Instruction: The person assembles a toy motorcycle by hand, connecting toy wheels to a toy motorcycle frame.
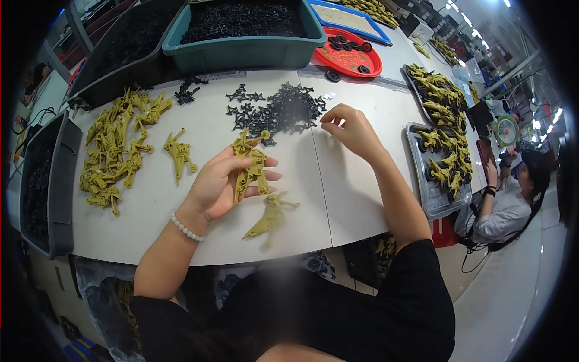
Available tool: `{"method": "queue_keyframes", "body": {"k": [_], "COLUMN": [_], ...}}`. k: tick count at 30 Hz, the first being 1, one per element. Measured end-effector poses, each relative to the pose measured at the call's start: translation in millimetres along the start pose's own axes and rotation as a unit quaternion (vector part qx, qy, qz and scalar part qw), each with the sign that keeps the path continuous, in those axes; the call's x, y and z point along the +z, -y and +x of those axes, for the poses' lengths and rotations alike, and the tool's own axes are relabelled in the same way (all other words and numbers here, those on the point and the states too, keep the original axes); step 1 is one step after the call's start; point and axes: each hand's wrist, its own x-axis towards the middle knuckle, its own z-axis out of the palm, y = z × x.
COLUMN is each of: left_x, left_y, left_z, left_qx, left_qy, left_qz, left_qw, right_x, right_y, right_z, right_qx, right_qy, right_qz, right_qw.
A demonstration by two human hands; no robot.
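My left hand [218, 181] is closed round a yellow-green plastic toy frame piece [250, 169], holding it above the white table [289, 232]. Just below that hand, another yellow-green toy frame piece [268, 220] lies on the table, and one more [179, 154] lies to its left. My right hand [350, 130] is at the right edge of a pile of small black plastic parts [283, 108]. Its thumb and forefinger are drawn together in a pinch; whatever is between the tips is too small to make out.
A heap of yellow-green pieces [114, 157] lies at the left. Bins of black parts stand behind, one a green bin [241, 55], and a grey bin [59, 187] at the left edge. A red tray [362, 66] holds black wheels. Metal trays [437, 208] hold assembled pieces; a person [503, 211] sits beyond.
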Motion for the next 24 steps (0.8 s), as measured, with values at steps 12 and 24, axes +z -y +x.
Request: {"method": "queue_keyframes", "body": {"k": [12,24], "left_x": [-21,-12], "left_y": [12,18], "left_z": [7,4], "left_qx": [-0.023,-0.051], "left_qy": [0.061,0.03], "left_qz": [0.011,0.044], "left_qw": [0.998,0.997], "right_x": [21,21], "right_y": [6,57], "right_z": [12,-32], "right_qx": [0.08,0.0], "right_qy": [0.053,0.117], "right_qz": [-0.006,0.349], "right_qw": [0.995,0.93]}}
